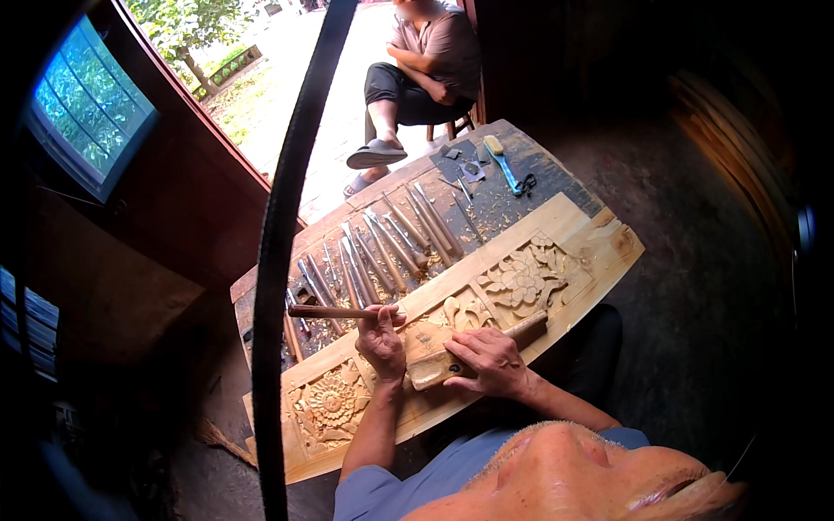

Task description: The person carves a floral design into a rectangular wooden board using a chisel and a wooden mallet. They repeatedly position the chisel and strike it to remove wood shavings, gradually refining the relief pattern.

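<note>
My left hand (pixel 380 344) is closed around a carving chisel (pixel 328 312) with a long brown handle. The handle points left, and its working end is hidden near my fingers. To the right, my right hand (pixel 493 361) lies across a thick, worn wooden block (pixel 426 373) shaped like a mallet, thumb on the near side and fingers over the top. The block rests on a long pale wooden board (pixel 400 418) carved in relief. A round flower (pixel 334 398) is cut at the board's left end; blossoms and leaves (pixel 523 282) fill the right panel.
Several chisels and gouges (pixel 382 247) lie side by side beyond the board, among wood shavings. A blue-handled brush (pixel 502 165) and black scissors (pixel 526 184) are at the workbench's (pixel 556 165) far right. Another person (pixel 434 52) sits beyond it. A dark strap (pixel 287 217) crosses the view.
</note>
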Motion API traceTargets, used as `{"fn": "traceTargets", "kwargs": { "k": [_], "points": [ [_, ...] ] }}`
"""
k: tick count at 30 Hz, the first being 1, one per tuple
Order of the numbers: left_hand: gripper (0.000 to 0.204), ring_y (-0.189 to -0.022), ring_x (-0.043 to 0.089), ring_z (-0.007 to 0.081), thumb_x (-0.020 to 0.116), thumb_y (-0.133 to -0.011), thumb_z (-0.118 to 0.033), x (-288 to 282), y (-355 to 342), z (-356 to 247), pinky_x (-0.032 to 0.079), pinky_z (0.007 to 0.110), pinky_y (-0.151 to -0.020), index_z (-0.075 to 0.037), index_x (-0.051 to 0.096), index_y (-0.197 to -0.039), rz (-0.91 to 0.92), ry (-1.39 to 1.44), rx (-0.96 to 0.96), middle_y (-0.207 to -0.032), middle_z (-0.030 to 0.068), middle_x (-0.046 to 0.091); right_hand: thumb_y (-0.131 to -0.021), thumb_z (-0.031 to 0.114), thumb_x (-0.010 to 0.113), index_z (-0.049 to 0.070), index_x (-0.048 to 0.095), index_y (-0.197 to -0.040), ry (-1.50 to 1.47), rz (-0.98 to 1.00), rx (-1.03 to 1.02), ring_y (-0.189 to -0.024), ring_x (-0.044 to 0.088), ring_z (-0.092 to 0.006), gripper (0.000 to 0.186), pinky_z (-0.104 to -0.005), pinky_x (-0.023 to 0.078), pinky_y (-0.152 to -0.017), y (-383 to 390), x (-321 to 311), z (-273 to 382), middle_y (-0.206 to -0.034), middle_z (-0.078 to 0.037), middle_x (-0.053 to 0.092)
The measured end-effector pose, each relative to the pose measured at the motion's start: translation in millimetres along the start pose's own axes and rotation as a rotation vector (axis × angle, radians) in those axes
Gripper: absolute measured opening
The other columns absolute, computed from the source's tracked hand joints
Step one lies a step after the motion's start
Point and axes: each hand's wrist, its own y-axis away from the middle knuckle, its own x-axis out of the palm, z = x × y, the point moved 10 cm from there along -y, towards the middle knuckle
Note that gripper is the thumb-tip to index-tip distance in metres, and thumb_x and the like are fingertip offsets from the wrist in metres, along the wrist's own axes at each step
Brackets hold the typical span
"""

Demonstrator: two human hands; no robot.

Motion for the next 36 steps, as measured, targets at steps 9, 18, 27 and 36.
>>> {"fn": "traceTargets", "kwargs": {
  "k": [9, 18, 27, 36],
  "points": [
    [0.014, -0.075, 0.071, 0.0118, 0.059, -0.109, -0.014, -0.9, 0.3, 3.5, 0.06, 0.027, -0.071, -0.001, 0.063, -0.108, 0.003, 0.023, -0.019, -0.09, 0.0049, 0.071, -0.079, 0.051, 0.083, 0.006, 0.069, -0.124, 0.005, 0.004, 0.003, -0.108, 0.068, -0.0278, 0.065, -0.0406, 0.053, -0.094, -0.1, 1.1, 0.2, -0.12, -0.012, 0.07],
    [0.014, -0.075, 0.072, 0.0131, 0.059, -0.109, -0.014, 0.9, 1.4, 2.3, 0.06, 0.027, -0.07, 0.0, 0.063, -0.109, 0.008, 0.009, -0.005, -0.09, 0.0054, 0.071, -0.079, 0.05, 0.084, 0.006, 0.068, -0.124, -0.003, -0.01, -0.003, -0.107, 0.068, -0.0281, 0.065, -0.0404, 0.054, -0.093, 1.3, -1.1, 0.4, -0.119, -0.012, 0.07],
    [0.017, -0.074, 0.073, 0.017, 0.057, -0.109, -0.015, -0.9, -0.7, 24.8, 0.064, 0.032, -0.071, 0.001, 0.062, -0.109, -0.037, 0.05, -0.071, -0.093, 0.01, 0.072, -0.081, 0.037, 0.08, 0.005, 0.069, -0.12, -0.006, -0.029, -0.023, -0.101, 0.069, -0.0258, 0.052, -0.0401, 0.055, -0.086, 1.8, -0.4, -5.2, -0.113, -0.01, 0.072],
    [0.016, -0.08, 0.076, 0.0167, 0.059, -0.109, -0.014, 0.5, 6.1, 29.5, 0.061, 0.029, -0.074, 0.001, 0.062, -0.114, 0.007, 0.098, -0.142, -0.097, 0.0102, 0.075, -0.079, 0.057, 0.08, 0.001, 0.069, -0.119, -0.015, 0.034, -0.021, -0.098, 0.07, -0.0296, 0.07, -0.0401, 0.055, -0.084, -5.1, -1.7, -4.3, -0.111, -0.013, 0.07]
  ]
}}
